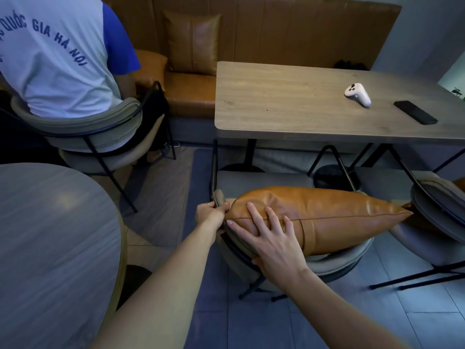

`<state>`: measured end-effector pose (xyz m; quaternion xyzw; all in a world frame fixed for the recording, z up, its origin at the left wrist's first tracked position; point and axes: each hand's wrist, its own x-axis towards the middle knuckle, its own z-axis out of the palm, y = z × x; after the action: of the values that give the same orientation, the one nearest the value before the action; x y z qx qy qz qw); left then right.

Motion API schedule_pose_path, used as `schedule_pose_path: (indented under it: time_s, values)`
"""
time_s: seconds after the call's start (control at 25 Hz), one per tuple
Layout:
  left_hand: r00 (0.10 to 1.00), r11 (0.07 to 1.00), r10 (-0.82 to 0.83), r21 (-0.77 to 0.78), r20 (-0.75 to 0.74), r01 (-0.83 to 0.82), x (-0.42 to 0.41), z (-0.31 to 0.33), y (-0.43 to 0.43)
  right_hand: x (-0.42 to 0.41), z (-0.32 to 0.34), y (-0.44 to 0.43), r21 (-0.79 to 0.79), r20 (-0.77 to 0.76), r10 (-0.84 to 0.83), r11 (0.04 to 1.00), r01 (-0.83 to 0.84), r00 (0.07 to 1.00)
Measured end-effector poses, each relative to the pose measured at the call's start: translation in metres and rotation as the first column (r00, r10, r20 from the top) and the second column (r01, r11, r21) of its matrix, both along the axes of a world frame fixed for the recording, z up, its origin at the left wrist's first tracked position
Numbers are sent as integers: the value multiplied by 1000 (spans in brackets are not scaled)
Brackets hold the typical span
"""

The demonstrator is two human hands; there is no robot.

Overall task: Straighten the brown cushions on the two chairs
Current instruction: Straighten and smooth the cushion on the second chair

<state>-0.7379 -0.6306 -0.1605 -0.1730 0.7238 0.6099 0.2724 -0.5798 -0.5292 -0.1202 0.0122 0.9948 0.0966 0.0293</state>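
A brown leather cushion [334,215] lies across the grey chair [334,263] in front of me, propped against its curved backrest. My left hand [211,215] grips the cushion's left corner at the end of the backrest. My right hand [271,238] rests on the cushion's near left side, fingers spread over the top and thumb under its lower edge. A second grey chair [432,205] stands at the right, and a sliver of another brown cushion [460,183] shows behind its backrest, mostly hidden.
A wooden table [289,104] stands beyond the chairs with a white controller [358,94] and a black phone [415,112] on it. A person [57,54] sits in a grey chair at the left. A round table [50,243] fills the near left. A brown bench [276,28] carries two more cushions.
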Motion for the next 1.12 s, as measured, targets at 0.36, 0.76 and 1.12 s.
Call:
schedule_pose_path:
  time_s: [0.36, 0.76, 1.12]
  values:
    - [993, 993, -95, -83, -66, 89, 0, -30, 0, 2, 1, 5, -61, -5, 14, 998, -15, 1000]
    - [997, 997, -80, 12, -11, 80, 16, -5, 2, -5, 7, 9, -39, -13, 36, 999, -37, 999]
    - [995, 995, -95, -43, 4, 95, 17, -4, -1, -9, 14, 8, -63, -40, 19, 998, -22, 999]
